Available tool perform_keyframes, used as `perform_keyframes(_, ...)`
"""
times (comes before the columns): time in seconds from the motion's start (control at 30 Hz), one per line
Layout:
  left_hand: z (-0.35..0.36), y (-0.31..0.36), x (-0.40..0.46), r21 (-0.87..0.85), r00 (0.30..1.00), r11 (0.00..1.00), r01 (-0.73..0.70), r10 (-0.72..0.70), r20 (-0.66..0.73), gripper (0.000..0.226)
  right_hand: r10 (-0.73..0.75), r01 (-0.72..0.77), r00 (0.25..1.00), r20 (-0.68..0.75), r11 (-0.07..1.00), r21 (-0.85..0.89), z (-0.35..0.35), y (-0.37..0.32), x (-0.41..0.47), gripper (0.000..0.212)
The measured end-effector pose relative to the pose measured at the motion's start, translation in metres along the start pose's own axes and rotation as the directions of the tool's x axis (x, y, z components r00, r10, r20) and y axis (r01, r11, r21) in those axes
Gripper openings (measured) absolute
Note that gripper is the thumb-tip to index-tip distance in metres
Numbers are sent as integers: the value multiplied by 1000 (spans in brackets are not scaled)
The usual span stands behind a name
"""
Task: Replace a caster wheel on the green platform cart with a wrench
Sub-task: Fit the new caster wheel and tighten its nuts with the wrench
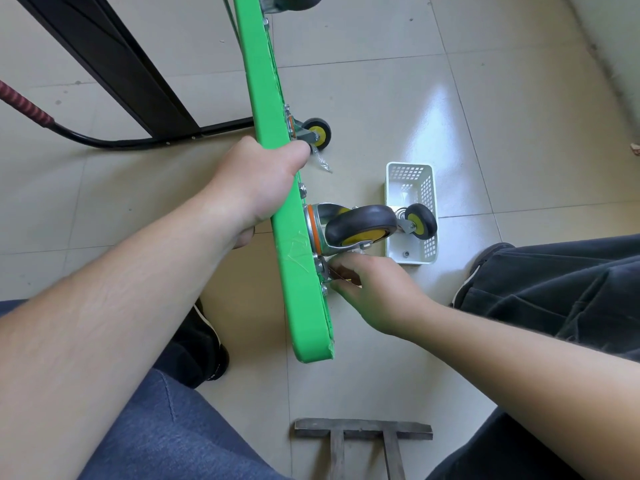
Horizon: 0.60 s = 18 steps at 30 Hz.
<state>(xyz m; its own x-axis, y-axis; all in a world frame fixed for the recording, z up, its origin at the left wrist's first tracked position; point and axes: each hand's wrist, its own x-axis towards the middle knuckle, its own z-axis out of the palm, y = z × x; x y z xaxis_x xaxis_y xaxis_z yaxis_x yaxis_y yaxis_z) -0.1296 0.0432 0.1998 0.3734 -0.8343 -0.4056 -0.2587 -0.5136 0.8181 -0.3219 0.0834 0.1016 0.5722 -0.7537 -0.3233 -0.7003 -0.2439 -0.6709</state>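
The green platform cart (298,271) stands on its edge on the floor, its underside facing right. My left hand (256,181) grips the cart's upper edge, thumb over the right face. A caster wheel (360,226) with a grey tyre and yellow hub is mounted near the lower end. My right hand (370,292) reaches to the caster's mounting plate just below the wheel, and its fingertips pinch a small metal tool or fastener (329,275) there; what it is stays unclear. A smaller caster (317,133) sits farther up the cart.
A white perforated basket (429,188) on the floor to the right holds a spare small caster (419,221) and a nut (406,253). A wooden frame (363,434) lies near my knees. A black metal stand (114,64) and the cart's black handle (104,143) lie at left.
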Motion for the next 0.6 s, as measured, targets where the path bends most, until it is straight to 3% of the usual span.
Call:
perform_keyframes(0.2, 0, -1, 1, -2, 1000, 1000, 5, -5, 3, 15, -27, 27, 1000, 9, 998, 62, 8, -2, 0, 11)
perform_keyframes(0.6, 0, 3, -2, 24, 1000, 1000, 8, -8, 5, 19, 79, -92, 984, 163, 993, 77, -5, -18, -19, 21)
